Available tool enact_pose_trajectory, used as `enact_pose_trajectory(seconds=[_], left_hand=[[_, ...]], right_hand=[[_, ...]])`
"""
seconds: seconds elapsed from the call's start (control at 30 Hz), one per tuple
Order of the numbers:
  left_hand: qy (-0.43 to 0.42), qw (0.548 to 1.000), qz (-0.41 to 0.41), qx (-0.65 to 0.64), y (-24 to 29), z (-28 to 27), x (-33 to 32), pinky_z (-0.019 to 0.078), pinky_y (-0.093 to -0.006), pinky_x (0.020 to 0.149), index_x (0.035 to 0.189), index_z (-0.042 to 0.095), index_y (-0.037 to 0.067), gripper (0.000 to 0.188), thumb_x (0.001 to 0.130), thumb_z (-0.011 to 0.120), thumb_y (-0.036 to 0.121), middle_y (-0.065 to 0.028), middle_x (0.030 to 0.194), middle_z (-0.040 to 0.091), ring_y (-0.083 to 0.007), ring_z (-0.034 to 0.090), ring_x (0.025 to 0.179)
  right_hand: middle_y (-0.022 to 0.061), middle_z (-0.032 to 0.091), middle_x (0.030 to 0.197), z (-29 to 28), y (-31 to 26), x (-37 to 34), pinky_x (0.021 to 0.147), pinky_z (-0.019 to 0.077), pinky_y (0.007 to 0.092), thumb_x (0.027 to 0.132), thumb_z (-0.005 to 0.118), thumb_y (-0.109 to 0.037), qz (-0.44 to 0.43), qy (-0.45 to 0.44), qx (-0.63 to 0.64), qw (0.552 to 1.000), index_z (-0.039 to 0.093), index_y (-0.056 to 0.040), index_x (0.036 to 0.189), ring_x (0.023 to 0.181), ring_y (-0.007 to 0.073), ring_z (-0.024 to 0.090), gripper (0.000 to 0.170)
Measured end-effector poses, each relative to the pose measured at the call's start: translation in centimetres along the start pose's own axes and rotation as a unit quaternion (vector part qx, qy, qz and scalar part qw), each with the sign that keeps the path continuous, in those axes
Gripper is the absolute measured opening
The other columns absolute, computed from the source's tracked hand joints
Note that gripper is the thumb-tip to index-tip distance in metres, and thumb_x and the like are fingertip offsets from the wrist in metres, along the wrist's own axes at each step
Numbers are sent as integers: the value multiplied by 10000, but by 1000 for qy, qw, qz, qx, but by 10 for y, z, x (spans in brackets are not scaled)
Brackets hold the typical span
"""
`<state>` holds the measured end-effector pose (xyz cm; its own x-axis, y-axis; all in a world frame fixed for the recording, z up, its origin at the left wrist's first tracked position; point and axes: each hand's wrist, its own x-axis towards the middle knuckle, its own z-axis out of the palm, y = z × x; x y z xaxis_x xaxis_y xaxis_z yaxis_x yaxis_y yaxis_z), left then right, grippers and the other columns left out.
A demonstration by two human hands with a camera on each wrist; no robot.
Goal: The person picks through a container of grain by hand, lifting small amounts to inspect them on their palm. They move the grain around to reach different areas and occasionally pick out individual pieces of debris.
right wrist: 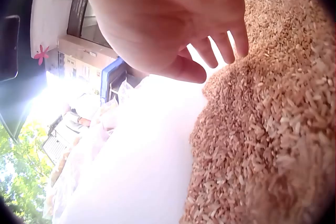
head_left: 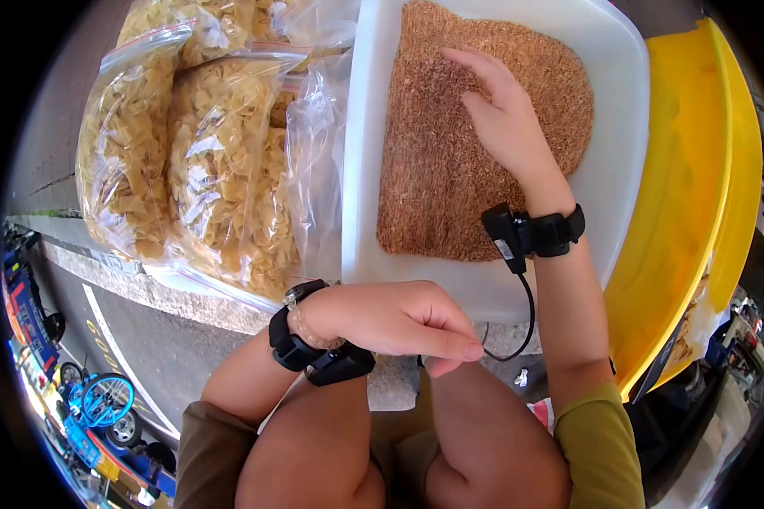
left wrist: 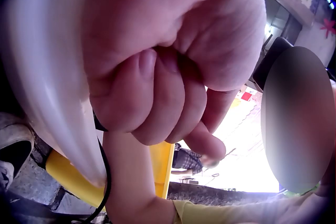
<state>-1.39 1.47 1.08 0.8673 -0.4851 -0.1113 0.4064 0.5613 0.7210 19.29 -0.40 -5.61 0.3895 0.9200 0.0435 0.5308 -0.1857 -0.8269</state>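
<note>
Reddish-brown rice grains [head_left: 484, 127] lie spread over the bottom of a white plastic tub [head_left: 367, 170]. My right hand [head_left: 505, 119] reaches over the rice with its palm turned down. In the right wrist view, the fingertips [right wrist: 240, 45] of that hand are right at the grain surface, spread a little apart with nothing gripped. Just outside the near rim of the tub, my left hand [head_left: 390, 318] is held above the knees. Its fingers [left wrist: 165, 95] curl into the palm in the left wrist view, and nothing shows inside them.
Clear zip bags [head_left: 216, 170] of pale, flat dried pieces stand left of the tub. An unfilled-looking clear plastic bag [head_left: 314, 144] lies between them. On the right is a large yellow container [head_left: 679, 170]. A black cable [head_left: 530, 318] hangs from the right wrist. A blue bicycle [head_left: 106, 399] stands farther off.
</note>
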Motion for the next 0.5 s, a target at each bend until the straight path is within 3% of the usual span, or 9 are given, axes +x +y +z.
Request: enact_pose_trajectory(seconds=[0.03,0.07,0.23,0.33,0.37,0.5], left_hand=[[-10,1000,-4,0,0,0,0,338,-238,502,683,577,5,355,952,470,210,2,577,516,-56,427,543],[-21,1000,-7,0,1,0,0,336,-237,502,684,580,4,348,950,474,202,-4,584,527,-55,429,545],[-40,997,-6,-62,3,-2,-3,341,-238,502,685,587,-5,336,945,477,177,-18,593,545,-66,433,535],[-44,996,-4,-84,-1,-3,-3,344,-239,499,688,593,-12,327,942,480,160,-27,595,549,-74,438,528],[-53,996,0,-75,-1,-3,-3,344,-239,499,690,595,-16,321,940,482,150,-32,597,550,-79,441,526],[-87,995,-21,-48,-1,-5,-2,311,-236,455,689,601,-2,263,904,553,140,-19,570,528,-66,414,489]], right_hand=[[126,463,1312,-2,-1,1,940,392,323,826,455,-17,10,-2,34,999,533,-130,1237,1187,227,450,434],[87,527,1256,-8,-4,-2,919,399,285,852,443,-38,101,-6,49,994,557,-107,1210,1144,191,490,382],[121,578,1180,-22,9,3,911,411,294,891,397,-74,142,21,221,965,554,-48,1199,1080,192,550,347],[148,566,1168,-30,7,2,939,421,337,897,422,-173,203,47,372,904,477,40,1220,1070,238,550,391],[148,566,1168,-31,9,2,939,421,337,897,422,-173,207,48,372,904,477,40,1220,1070,238,550,391],[168,497,1262,-40,28,5,991,366,351,892,392,-187,237,96,521,814,410,50,1269,1163,262,483,445]])
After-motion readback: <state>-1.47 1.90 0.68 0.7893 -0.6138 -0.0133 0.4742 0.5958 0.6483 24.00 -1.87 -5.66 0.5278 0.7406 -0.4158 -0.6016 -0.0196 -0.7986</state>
